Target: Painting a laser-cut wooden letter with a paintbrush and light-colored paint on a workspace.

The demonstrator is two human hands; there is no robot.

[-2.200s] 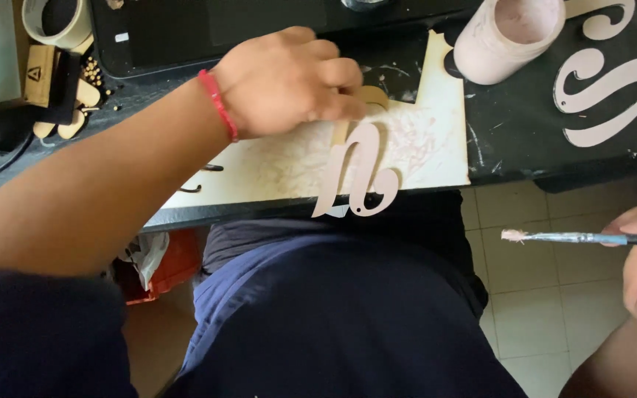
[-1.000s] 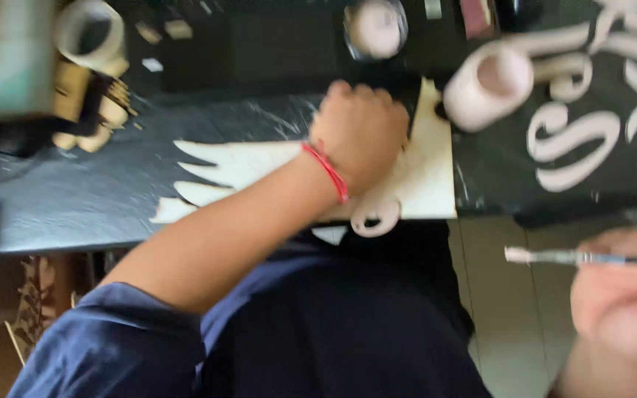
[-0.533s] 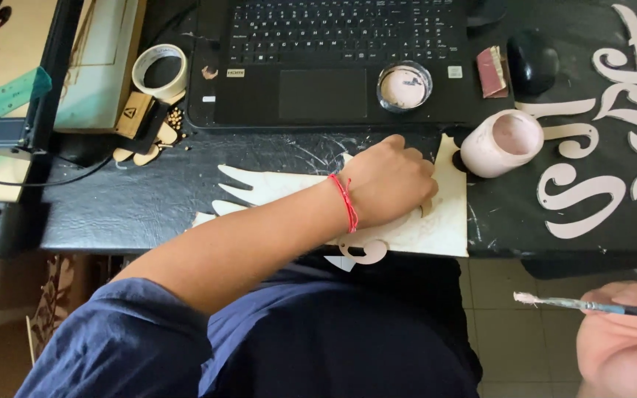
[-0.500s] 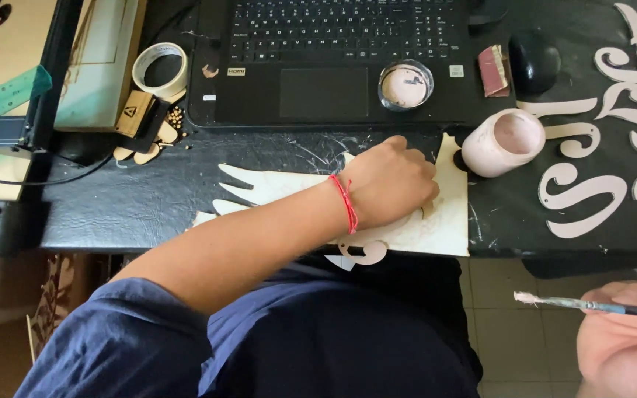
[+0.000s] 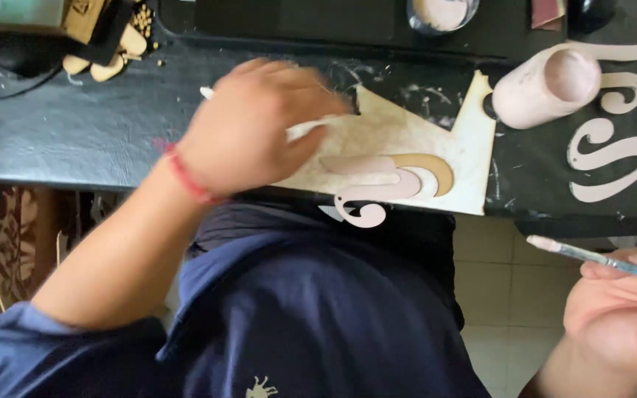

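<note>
Left hand point(image 5: 248, 125) lies spread and blurred on the cream paper sheet point(image 5: 399, 140), the curly wooden cutout point(image 5: 385, 188) just right of its grip, half pale-painted, half bare tan. Right hand point(image 5: 617, 313) pinches a slim paintbrush point(image 5: 591, 256), off the dark tabletop point(image 5: 75, 125). A pinkish cup point(image 5: 547, 85) lies beyond.

Black desk point(image 5: 75, 133) with paint-smeared top; pale tiled floor point(image 5: 495, 295) below; patterned object point(image 5: 20, 236) at left, possibly cardboard; soft daylight.
</note>
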